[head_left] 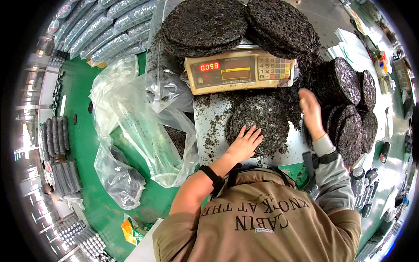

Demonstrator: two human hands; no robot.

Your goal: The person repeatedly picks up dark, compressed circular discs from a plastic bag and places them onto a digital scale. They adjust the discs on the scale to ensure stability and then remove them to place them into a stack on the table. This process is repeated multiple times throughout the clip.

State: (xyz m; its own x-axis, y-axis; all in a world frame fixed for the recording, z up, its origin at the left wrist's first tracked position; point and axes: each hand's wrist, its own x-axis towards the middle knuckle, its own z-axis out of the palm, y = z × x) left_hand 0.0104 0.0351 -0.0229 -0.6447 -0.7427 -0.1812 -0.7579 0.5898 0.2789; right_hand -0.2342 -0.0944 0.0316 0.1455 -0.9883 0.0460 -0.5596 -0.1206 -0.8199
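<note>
Bright, even overhead light, soft shadows; glare on the clear plastic bags (pixel 131 113) at left; right hand (pixel 310 111) motion-blurred; fisheye bends edges, corners black.

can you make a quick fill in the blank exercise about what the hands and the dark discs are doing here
1. The left hand lies flat on a round dark disc of dried flakes on the ____ metal table.
2. Two more dark discs sit on top of the beige ____.
3. The right hand reaches toward the discs standing on ____.
4. The crumpled clear plastic bag lies to the person's ____.

Missing words: grey; scale; edge; left
</note>
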